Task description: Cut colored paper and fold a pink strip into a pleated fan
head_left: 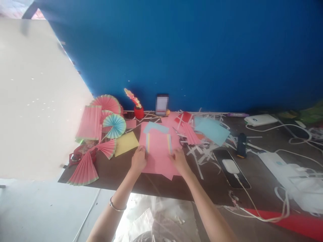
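Observation:
A pink paper sheet [158,144] with blue and yellow strips along its two side edges lies in front of me, over more pink paper [157,168]. My left hand [139,159] is closed at its lower left edge, fingers curled on the paper. At the lower right edge my right hand [179,159] pinches the same sheet between thumb and fingers. A light blue paper piece [156,127] is just beyond the sheet's far edge. Left of my left hand is a yellow paper sheet [127,144].
Pleated pink fans [84,169] and a blue paper rosette [114,126] crowd the left. A phone [161,105] leans at the back beside a red pot [138,112]. White paper strips [202,154], blue paper [213,129], another phone [232,173] and cables lie right.

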`<state>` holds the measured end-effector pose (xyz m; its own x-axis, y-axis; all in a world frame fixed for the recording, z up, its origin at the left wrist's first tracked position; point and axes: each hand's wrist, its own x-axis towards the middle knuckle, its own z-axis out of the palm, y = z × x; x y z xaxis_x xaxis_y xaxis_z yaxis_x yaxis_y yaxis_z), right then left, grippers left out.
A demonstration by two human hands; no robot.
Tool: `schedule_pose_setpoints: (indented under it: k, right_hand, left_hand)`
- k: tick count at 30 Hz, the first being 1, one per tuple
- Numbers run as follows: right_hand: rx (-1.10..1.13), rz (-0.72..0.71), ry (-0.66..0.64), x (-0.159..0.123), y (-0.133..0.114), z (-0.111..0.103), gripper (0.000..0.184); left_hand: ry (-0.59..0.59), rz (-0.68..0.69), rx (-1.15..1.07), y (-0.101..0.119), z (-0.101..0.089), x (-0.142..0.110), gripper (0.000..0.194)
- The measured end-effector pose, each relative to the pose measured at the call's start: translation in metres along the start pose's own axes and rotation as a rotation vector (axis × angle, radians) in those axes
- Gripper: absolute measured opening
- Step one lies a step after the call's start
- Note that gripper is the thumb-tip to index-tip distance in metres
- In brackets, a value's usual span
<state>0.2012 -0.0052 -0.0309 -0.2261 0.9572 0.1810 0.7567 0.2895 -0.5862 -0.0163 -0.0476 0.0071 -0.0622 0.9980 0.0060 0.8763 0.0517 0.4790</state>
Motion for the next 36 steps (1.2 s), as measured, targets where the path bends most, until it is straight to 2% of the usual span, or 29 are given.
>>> schedule_pose_setpoints:
  k: [2, 5, 8, 13, 16, 21, 25, 28, 31, 36]
  right_hand:
    - [0.000, -0.015, 0.009, -0.001, 0.000, 0.000, 0.032]
    - [0.019, -0.038, 0.025, -0.003, 0.000, 0.001, 0.031]
    - [0.066, -0.013, 0.060, -0.006, 0.001, 0.002, 0.023]
    - [0.167, -0.004, 0.077, -0.011, -0.002, -0.001, 0.010]
    - [0.193, 0.003, 0.080, -0.012, -0.001, -0.003, 0.008]
    - [0.139, -0.007, 0.118, -0.012, 0.005, -0.005, 0.011]
    - [-0.034, -0.135, 0.230, -0.024, -0.016, 0.002, 0.026]
    - [-0.096, -0.307, 0.082, -0.039, -0.045, 0.013, 0.034]
    - [-0.150, -0.290, -0.002, -0.052, -0.062, 0.021, 0.042]
    - [-0.223, -0.257, -0.005, -0.059, -0.048, 0.010, 0.043]
  left_hand:
    - [0.076, 0.051, 0.111, 0.004, 0.002, -0.007, 0.025]
    - [0.110, 0.276, 0.196, 0.006, 0.010, -0.013, 0.032]
    - [0.033, 0.442, 0.221, 0.002, 0.023, -0.015, 0.042]
    - [-0.105, 0.589, 0.334, -0.005, 0.033, -0.019, 0.056]
    - [-0.116, 0.616, 0.383, -0.007, 0.031, -0.022, 0.053]
    - [-0.061, 0.678, 0.336, -0.005, 0.029, -0.027, 0.050]
    - [-0.039, 0.667, 0.301, -0.004, 0.032, -0.030, 0.052]
    - [-0.061, 0.657, 0.265, -0.004, 0.033, -0.030, 0.053]
    - [-0.095, 0.637, 0.223, -0.005, 0.032, -0.030, 0.055]
    - [-0.095, 0.633, 0.209, -0.006, 0.027, -0.032, 0.057]
